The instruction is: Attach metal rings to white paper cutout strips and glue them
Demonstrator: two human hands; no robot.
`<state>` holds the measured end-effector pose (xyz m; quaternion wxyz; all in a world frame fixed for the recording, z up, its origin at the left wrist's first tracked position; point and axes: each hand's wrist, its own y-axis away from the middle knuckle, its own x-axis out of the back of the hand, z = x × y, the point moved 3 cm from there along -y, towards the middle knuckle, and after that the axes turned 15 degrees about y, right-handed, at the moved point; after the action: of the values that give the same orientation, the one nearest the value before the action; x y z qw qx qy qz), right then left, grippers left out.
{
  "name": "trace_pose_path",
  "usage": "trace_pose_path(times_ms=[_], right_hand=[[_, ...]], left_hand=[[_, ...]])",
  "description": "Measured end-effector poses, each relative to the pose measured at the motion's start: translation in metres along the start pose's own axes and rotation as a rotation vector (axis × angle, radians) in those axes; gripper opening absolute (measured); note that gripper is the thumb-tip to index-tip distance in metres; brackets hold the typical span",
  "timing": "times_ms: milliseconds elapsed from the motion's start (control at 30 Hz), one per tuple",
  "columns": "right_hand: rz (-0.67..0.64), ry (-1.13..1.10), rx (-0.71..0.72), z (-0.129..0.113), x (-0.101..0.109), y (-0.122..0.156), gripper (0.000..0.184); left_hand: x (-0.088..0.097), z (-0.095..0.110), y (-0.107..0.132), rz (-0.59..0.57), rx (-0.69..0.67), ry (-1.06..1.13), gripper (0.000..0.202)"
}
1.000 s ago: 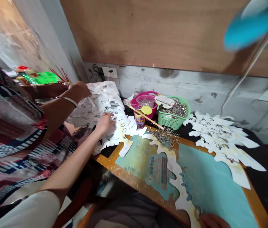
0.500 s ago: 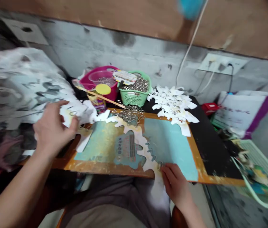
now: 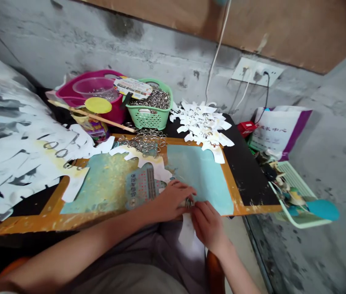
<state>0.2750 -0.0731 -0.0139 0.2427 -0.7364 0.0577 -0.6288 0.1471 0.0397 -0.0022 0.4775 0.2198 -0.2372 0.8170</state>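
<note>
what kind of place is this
Probably a cramped home or backroom piecework corner, not a factory: a stained grey concrete wall, a green plastic basket of silver metal rings, and stacked white paper cutouts.

Metal rings (image 3: pixel 142 142) on the board (image 3: pixel 22 223)

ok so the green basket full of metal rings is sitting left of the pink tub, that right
Not quite: the green plastic basket sits to the right of the pink tub, not left of it, as the head view shows. It is full of metal rings, as you said.

1 head-worn camera looks forward and down, close above the hands (image 3: pixel 208 228).
</note>
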Motion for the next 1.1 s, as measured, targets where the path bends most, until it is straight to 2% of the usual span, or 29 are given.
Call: trace_pose_path(times_ms=[167,367,500,600,700,800,967,1033,1100], right_hand=[[0.077,-0.022,-0.058,-0.005,0.004,0.004,0.019],[-0.039,-0.339,-0.178,0.008,0.015,0.001,0.027],[-0.183,-0.246,-0.077,0.012,0.017,-0.012,0.022],[-0.271,-0.187,-0.010,0.016,0.015,-0.018,0.020],[-0.300,-0.142,0.073,0.019,0.013,-0.019,0.026],[-0.264,-0.091,0.087,0.014,0.012,-0.016,0.026],[-0.060,0.073,-0.118,-0.009,0.010,-0.002,0.024],[-0.019,0.053,-0.198,-0.015,0.010,0.003,0.022],[-0.023,-0.058,-0.247,-0.014,0.013,0.006,0.021]], left_hand=[[-0.004,0.000,0.009,0.007,-0.058,-0.089,0.010],[-0.011,0.007,0.019,0.153,-0.176,-0.283,0.022],[-0.012,0.012,0.023,0.212,-0.265,-0.378,0.019],[-0.014,0.010,0.023,0.216,-0.291,-0.360,0.021],[-0.014,0.007,0.021,0.225,-0.309,-0.283,0.022],[-0.013,0.002,0.017,0.178,-0.256,-0.168,0.019],[-0.009,-0.002,0.014,0.113,-0.110,-0.091,0.014],[-0.010,-0.002,0.014,0.120,-0.116,-0.108,0.012],[-0.012,-0.003,0.016,0.145,-0.150,-0.134,0.010]])
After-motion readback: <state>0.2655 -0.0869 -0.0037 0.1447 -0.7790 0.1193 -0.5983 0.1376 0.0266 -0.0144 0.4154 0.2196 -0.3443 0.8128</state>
